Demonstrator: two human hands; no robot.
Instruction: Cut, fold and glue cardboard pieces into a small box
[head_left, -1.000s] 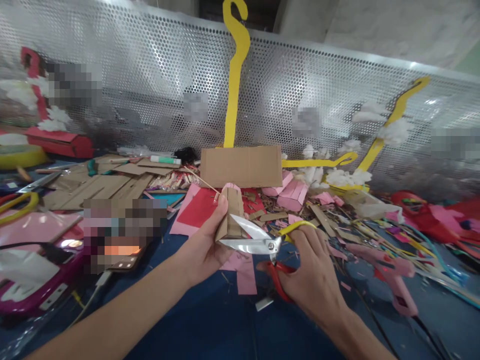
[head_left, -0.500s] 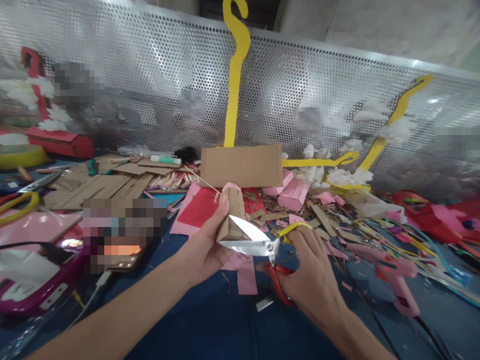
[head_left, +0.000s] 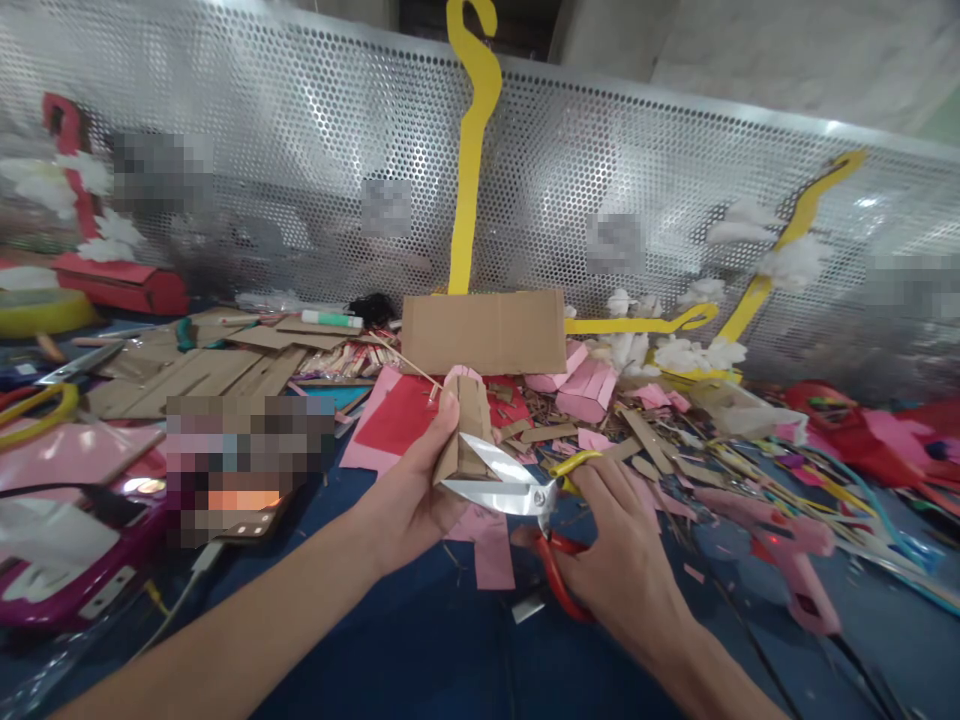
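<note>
A small folded cardboard piece (head_left: 471,415) is gripped in my left hand (head_left: 416,490), thumb along its left side and the other fingers largely hidden beneath. My right hand (head_left: 622,540) holds scissors (head_left: 538,495) with one yellow and one red handle. Their blades are parted and point left, lying across the near end of the cardboard piece. Beyond my hands a plain cardboard panel (head_left: 484,333) stands upright, with a tall yellow hook-shaped strip (head_left: 469,170) rising behind it. Red and pink sheets (head_left: 397,420) lie under and beyond my left hand.
On the right rests a pink glue gun (head_left: 780,550) with its cord. Cardboard scraps (head_left: 555,433) and pink paper boxes (head_left: 589,388) lie beyond. To the left are stacked cardboard strips (head_left: 217,385), a phone-like device and a purple case (head_left: 75,560). A perforated metal screen (head_left: 300,150) borders the back.
The scissor blades have closed slightly and shifted a little at the near end of the cardboard. My left hand and the cardboard piece stay almost in place.
</note>
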